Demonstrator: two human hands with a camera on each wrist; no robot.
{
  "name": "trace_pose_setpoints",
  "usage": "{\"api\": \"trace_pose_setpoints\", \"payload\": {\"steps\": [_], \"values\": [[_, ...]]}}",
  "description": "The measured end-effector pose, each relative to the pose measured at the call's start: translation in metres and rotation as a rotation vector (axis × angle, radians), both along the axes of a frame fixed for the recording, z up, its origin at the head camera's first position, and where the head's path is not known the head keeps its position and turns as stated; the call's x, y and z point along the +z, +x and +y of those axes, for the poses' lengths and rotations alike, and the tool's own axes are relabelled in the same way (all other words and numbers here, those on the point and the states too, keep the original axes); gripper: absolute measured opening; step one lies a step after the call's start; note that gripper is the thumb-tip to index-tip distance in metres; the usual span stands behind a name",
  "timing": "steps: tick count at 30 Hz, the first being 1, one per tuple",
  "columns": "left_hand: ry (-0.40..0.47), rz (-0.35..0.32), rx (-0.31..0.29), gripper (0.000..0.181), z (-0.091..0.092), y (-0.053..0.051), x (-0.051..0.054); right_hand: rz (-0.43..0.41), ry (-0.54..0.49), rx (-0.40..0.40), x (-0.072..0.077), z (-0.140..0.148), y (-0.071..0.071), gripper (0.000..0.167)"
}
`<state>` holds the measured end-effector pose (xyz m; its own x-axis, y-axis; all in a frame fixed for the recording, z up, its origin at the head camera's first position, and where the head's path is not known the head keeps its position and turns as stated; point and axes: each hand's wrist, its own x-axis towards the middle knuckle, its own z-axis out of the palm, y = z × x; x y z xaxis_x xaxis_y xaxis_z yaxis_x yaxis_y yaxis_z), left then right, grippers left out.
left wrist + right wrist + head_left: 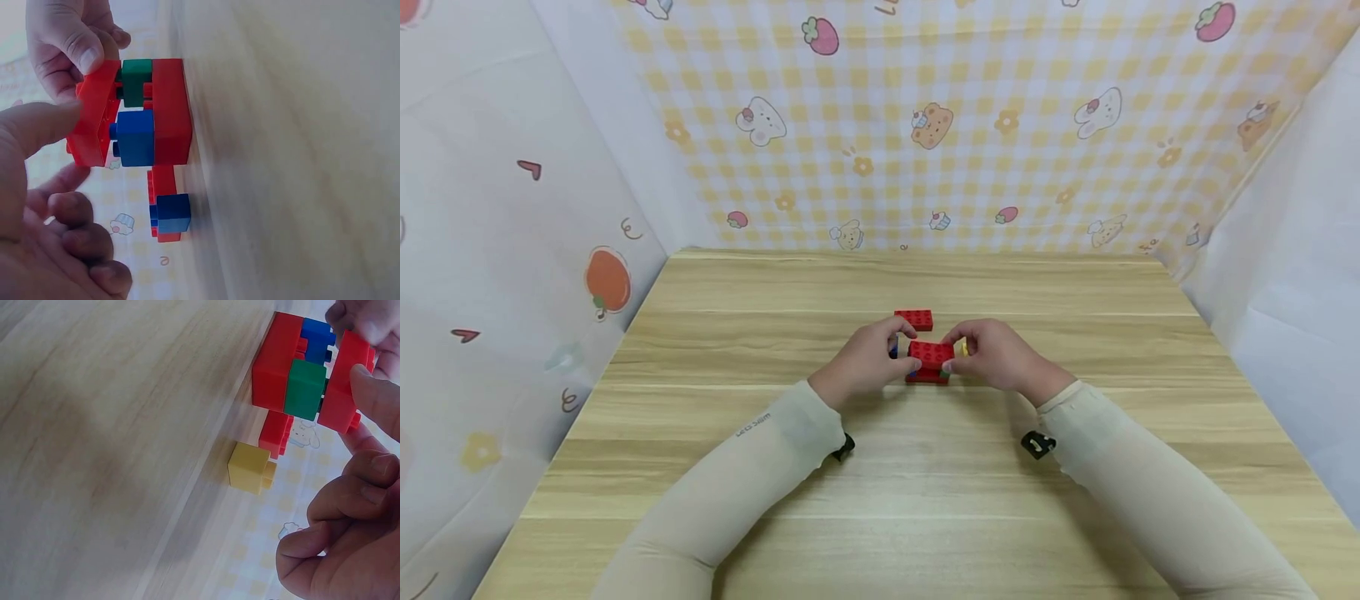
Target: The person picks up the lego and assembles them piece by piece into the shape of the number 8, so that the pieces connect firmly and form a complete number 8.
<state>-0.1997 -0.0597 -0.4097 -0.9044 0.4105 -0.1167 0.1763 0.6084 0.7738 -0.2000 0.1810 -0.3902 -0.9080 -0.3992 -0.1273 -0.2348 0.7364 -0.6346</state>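
Note:
Both hands pinch an upper red brick (pixel 931 354) between thumb and fingers, my left hand (pixel 874 357) at its left end and my right hand (pixel 996 354) at its right end. Below it, a blue brick (pixel 135 139) and a green brick (pixel 305 389) stand on the two ends of a lower red brick (pixel 172 112), which rests on the table. In the wrist views, the upper brick sits slightly tilted over them. Studs of the blue and green bricks show beneath it; whether it touches them I cannot tell.
Behind the stack lies another red brick (pixel 914 319) on the wooden table (pixel 880 533). A loose blue brick (pixel 173 214) sits by the left hand, and a yellow brick (pixel 249 467) by the right. A checked cloth (pixel 880 192) hangs behind the table.

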Motion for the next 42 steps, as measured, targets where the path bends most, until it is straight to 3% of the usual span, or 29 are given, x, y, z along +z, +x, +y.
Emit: {"api": "trace_pose_setpoints", "payload": {"steps": [4, 20, 42], "values": [[0.041, 0.022, 0.006, 0.031, 0.0, 0.002, 0.001, -0.004, -0.001, 0.004, 0.001, 0.0, -0.001, 0.026], [0.005, 0.052, 0.003, 0.021, -0.001, 0.003, -0.004, -0.014, -0.006, -0.006, -0.003, -0.003, 0.0, 0.026], [-0.064, -0.037, 0.007, 0.02, 0.0, 0.0, 0.007, -0.03, -0.082, -0.039, -0.004, 0.001, 0.002, 0.029]]}}
